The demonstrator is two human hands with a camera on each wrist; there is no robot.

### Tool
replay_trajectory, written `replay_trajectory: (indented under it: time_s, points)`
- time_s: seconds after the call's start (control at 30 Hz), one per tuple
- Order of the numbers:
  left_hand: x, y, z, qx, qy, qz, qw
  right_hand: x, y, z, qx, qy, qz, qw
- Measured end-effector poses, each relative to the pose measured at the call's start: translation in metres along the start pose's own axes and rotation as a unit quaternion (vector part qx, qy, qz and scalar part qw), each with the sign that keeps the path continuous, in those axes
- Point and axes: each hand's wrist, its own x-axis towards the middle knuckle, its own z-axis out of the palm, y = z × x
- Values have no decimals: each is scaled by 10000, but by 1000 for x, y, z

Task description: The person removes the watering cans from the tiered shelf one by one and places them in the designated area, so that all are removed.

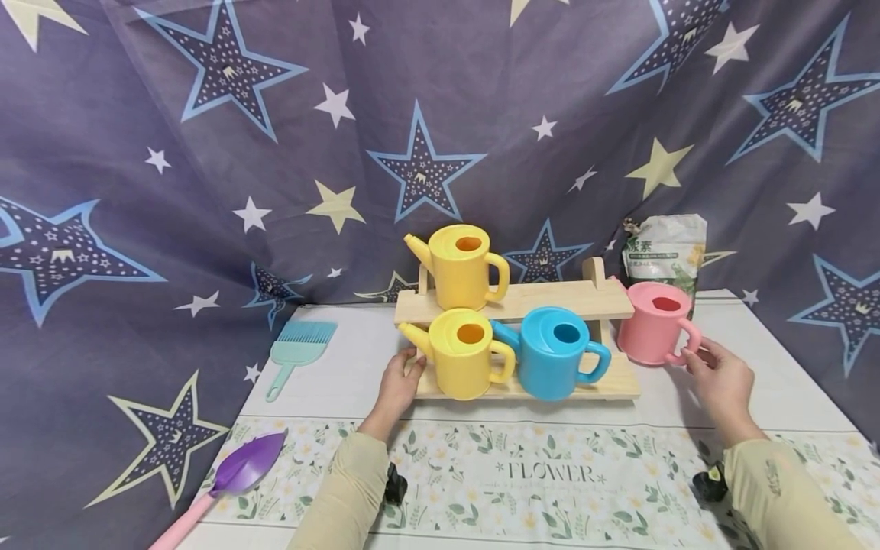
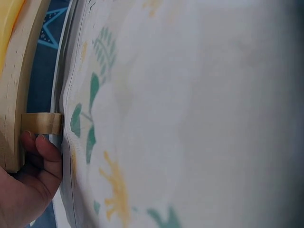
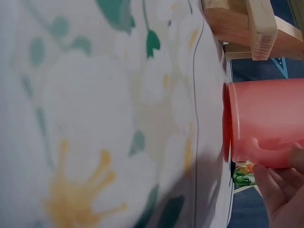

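A two-tier wooden shelf (image 1: 522,300) stands at the back middle. On its upper board sits a yellow watering can (image 1: 450,275); the lower board bears another yellow watering can (image 1: 450,363) and a blue watering can (image 1: 546,370). My left hand (image 1: 401,378) grips the lower left end of the shelf. In the left wrist view its fingers curl under the board (image 2: 13,104) beside a wooden foot (image 2: 42,123). To the shelf's right, a pink watering can (image 1: 642,332) stands upright, and my right hand (image 1: 720,378) pinches its handle. The pink can's spout is mostly hidden behind the shelf.
A white printed bag (image 1: 663,244) stands behind the pink can. A mint-green brush (image 1: 299,350) lies at the left back; a purple trowel (image 1: 244,464) with a pink handle is at the front left. A floral cloth (image 1: 522,504) covers the table, with a star-patterned curtain (image 1: 481,69) behind.
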Motion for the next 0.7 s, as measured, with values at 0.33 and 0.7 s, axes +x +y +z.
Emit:
replay_trajectory:
  time_s: [0.33,0.7]
  points:
    - [0,-1,0,-45,6,-8,10000,3,5,2,-520,-375,127,9979]
    - [-1,1,-1,-20,24,-46,10000,-3,-16,-15,-432,-132,-54,9990]
